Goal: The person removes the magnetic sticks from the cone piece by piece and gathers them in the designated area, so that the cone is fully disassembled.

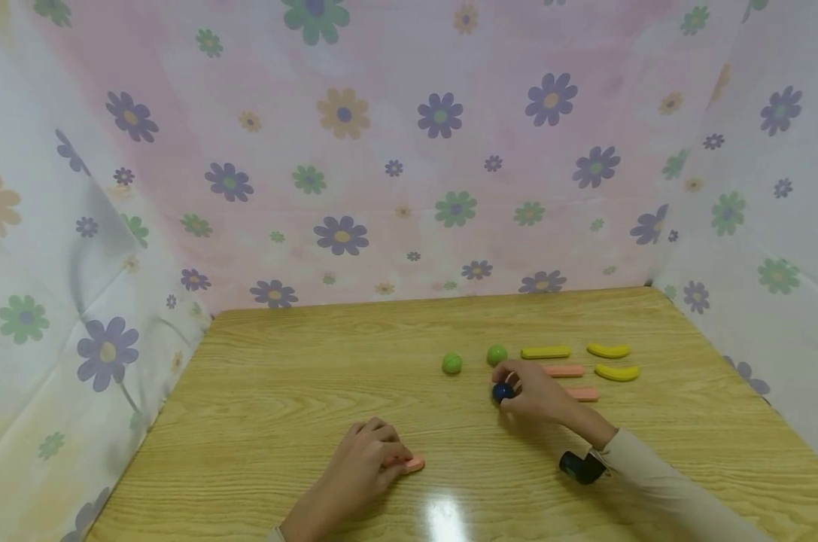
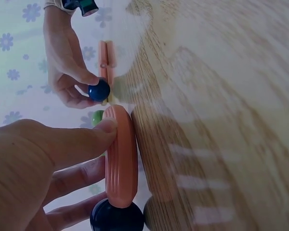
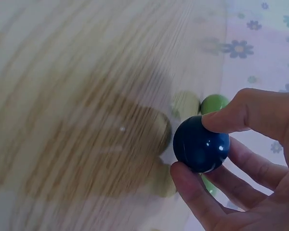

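Nearest the person, the left hand (image 1: 364,463) rests low on the wooden table (image 1: 259,391), its fingers curled over a pink stick (image 1: 412,464) that lies flat on the wood. In the left wrist view the thumb lies along the stick's upper edge and the other fingers curl beneath it, so the hand pinches the stick between them; a second dark ball (image 2: 116,217) sits at the stick's near end, touching it. To the right, a sleeve (image 1: 659,474) reaches forward across the table. Further out, the right hand (image 1: 533,391) pinches a dark blue ball (image 1: 503,391) between thumb and fingertips (image 3: 221,122), low over the table; whether the ball touches the wood cannot be told. The right wrist view shows the ball held at the fingertips, with a green ball just behind it. Just beyond that hand lie two green balls, one (image 1: 452,364) to the left and well apart from the hand, the other (image 1: 497,354) just beside its knuckles. To the right of the hand are two more pink sticks, one (image 1: 563,370) partly behind the fingers and one (image 1: 585,394) beside the wrist. Further on lie a yellow-green stick (image 1: 545,351) and two yellow bananas (image 1: 608,350) (image 1: 616,372), one behind the other. A flowered cloth (image 1: 409,150) closes in the table at the back and both sides.
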Available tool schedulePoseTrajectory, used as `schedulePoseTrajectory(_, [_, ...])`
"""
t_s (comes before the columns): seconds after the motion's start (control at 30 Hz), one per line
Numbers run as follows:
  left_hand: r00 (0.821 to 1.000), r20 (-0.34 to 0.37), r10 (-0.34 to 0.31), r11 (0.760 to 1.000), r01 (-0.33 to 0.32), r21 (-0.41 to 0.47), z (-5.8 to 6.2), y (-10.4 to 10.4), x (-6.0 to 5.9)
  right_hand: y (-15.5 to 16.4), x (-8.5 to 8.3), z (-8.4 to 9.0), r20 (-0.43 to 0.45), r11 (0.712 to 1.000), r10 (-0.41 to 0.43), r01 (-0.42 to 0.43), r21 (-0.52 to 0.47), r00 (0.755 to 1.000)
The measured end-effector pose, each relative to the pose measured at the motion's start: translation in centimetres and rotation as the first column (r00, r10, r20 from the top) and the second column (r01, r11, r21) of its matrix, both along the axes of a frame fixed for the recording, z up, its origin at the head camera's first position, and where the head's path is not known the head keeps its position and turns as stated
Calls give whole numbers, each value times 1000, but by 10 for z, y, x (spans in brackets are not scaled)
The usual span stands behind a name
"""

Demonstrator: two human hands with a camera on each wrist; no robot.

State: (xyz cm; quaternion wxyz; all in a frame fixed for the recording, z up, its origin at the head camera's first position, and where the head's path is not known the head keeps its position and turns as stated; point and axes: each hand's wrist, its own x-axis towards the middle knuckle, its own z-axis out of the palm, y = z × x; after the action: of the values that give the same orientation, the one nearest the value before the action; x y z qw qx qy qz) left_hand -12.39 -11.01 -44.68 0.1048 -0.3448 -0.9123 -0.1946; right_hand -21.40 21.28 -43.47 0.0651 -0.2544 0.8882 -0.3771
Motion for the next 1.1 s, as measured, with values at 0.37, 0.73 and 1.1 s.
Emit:
schedulePoseTrajectory(0.37, [1000,-9,-1,1000,1,-9,0,0,0,7,-12,-1,-73,995,-80,83,47,994])
schedulePoseTrajectory(0.73, [999,-34,16,1000,-16,13,-2,0,-3,7,-16,-3,-112,993,-93,100,60,989])
schedulePoseTrajectory(1.1, [1000,-9,28,999,-28,40,-2,-3,-5,8,-15,-2,-106,996,-73,78,49,992])
